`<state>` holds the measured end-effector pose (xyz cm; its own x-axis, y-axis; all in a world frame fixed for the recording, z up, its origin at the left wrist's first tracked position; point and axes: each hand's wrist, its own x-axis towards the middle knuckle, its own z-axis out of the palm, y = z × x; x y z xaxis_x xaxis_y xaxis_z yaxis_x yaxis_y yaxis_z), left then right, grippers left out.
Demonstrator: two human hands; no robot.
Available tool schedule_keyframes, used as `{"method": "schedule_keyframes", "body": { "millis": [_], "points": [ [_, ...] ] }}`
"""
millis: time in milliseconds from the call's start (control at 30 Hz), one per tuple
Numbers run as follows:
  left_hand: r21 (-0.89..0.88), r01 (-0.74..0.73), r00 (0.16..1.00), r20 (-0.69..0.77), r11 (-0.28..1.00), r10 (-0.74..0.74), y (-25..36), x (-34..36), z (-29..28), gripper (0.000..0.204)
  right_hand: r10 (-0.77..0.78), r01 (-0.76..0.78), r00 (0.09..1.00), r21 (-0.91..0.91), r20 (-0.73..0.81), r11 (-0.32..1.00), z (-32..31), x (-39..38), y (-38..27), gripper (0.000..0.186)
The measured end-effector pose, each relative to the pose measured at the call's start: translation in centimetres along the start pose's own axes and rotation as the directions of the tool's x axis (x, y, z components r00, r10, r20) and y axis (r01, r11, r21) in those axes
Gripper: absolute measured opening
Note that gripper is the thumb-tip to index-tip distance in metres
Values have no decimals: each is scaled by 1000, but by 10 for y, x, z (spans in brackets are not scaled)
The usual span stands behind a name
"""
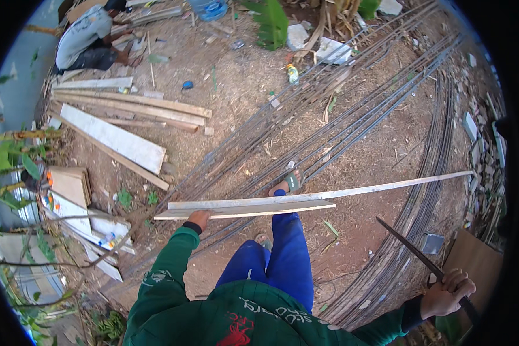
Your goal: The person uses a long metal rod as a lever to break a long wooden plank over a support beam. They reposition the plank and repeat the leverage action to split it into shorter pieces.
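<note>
My left hand [199, 219] is closed round the near edge of a short wooden board [271, 210], held level in front of my legs. Along its far side runs a long, thin wooden strip [386, 185], reaching well out to the right; whether my fingers grip this strip too is hidden. Out at the lower right, my right hand [447, 293] wraps round a long dark bar [408, 245]. The bar slants up and left from my fist to a narrow tip, and its other end passes behind the hand.
Bundles of steel rods [328, 135] cross the ground under and beyond my feet; more curve along the right [429, 167]. Planks [132, 104] and a whitish board [115, 138] lie at the left. Another person [85, 37] crouches at the far left. Rubble [334, 51] lies at the back.
</note>
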<state>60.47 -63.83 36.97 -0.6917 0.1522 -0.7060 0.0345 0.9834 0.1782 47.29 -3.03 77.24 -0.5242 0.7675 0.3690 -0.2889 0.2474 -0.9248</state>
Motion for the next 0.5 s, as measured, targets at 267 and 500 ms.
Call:
{"method": "schedule_keyframes", "body": {
  "millis": [267,500],
  "points": [
    [-123,63,993,-91,990,-75,46,-70,145,36,16,-155,812,188,583,970,-33,-82,-52,49],
    [-78,92,986,-135,993,-102,80,-110,256,31,-7,-462,451,240,893,854,-47,-142,-30,46]
  ]
}}
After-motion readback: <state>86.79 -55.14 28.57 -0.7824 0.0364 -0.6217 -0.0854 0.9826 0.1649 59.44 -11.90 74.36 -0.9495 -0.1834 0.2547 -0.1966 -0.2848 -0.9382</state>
